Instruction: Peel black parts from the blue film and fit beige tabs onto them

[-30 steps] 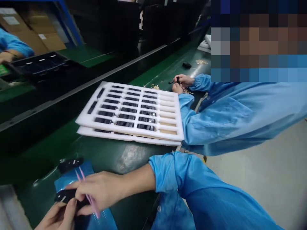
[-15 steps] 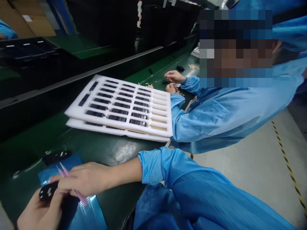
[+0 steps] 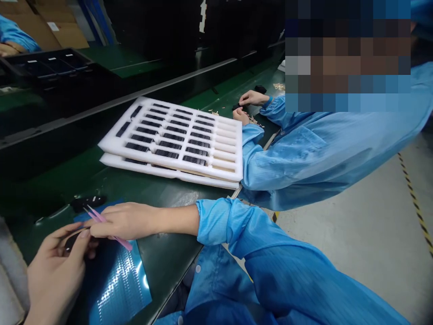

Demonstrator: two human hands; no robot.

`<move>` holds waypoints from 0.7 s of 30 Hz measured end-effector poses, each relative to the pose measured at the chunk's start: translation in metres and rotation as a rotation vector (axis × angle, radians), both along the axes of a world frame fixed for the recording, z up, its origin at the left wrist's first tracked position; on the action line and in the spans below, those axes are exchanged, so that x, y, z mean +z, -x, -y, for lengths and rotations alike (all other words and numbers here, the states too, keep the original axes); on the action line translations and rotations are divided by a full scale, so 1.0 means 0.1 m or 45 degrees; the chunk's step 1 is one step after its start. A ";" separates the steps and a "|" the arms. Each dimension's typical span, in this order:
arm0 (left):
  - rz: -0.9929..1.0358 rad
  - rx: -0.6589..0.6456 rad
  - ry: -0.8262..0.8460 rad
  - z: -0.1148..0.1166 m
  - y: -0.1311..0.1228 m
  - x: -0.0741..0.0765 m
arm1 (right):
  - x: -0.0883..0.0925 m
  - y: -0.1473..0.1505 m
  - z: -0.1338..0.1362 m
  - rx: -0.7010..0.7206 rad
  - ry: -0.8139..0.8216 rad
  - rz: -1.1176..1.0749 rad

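Observation:
At the lower left of the head view, my left hand (image 3: 59, 266) is closed round a small black part (image 3: 70, 242), mostly hidden by the fingers. My right hand (image 3: 123, 220) meets it there, its fingertips at the same part. Pink tweezers (image 3: 117, 237) are gripped in my right hand, tips pointing up and left, away from the part. Under both hands lies a shiny blue plastic sheet (image 3: 123, 280) with rows of small marks. Just beyond them another black part (image 3: 88, 202) rests on the dark green table mat (image 3: 162, 266).
Two stacked white foam trays (image 3: 169, 174) hold rows of black parts; the right column's slots are bare. To the right sits a co-worker in a blue smock (image 3: 304, 149), whose hands (image 3: 252, 98) hold a black piece near scattered small beige pieces (image 3: 255, 122). A black tray (image 3: 50, 67) stands back left.
My left hand has turned, so the black part shows less between its fingers. The tweezers stay in my right hand. The co-worker's hands have come together on a black piece.

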State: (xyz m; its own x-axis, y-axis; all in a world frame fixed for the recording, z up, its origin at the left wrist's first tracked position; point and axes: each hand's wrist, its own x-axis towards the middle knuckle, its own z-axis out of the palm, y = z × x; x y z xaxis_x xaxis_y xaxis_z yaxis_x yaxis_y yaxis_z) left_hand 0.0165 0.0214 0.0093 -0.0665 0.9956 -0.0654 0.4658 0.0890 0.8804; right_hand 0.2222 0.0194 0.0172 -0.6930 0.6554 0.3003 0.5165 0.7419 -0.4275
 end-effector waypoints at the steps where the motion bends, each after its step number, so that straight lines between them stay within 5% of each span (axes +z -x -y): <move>1: 0.001 0.008 -0.006 -0.03 -0.03 0.00 | 0.00 -0.02 -0.03 0.001 -0.005 -0.025; 5: 0.040 -0.093 0.092 -0.21 -0.19 0.06 | -0.09 -0.10 -0.15 -0.111 -0.057 -0.100; 8: 0.065 -0.133 0.062 -0.13 -0.21 0.27 | -0.22 -0.15 -0.22 -0.247 -0.023 -0.269; 11: -0.021 -0.141 -0.158 0.45 -0.20 0.48 | -0.34 -0.11 -0.32 -0.460 -0.038 -0.523; 13: 0.102 -0.496 0.071 1.06 -0.35 0.44 | -0.32 -0.03 -0.38 -0.478 -0.033 -0.620; 14: 0.318 -0.693 0.348 1.38 -0.48 0.36 | -0.24 0.01 -0.38 -0.477 -0.062 -0.690; 16: 0.906 -0.726 0.961 1.93 -0.83 0.10 | 0.04 0.10 -0.33 -0.467 -0.227 -0.936; 19: 1.195 -0.683 1.204 2.36 -1.33 -0.27 | 0.76 0.21 -0.10 -0.500 -0.521 -1.383; 21: 1.399 -0.777 1.264 2.40 -1.54 -0.35 | 1.27 0.30 0.12 -0.691 -0.637 -1.681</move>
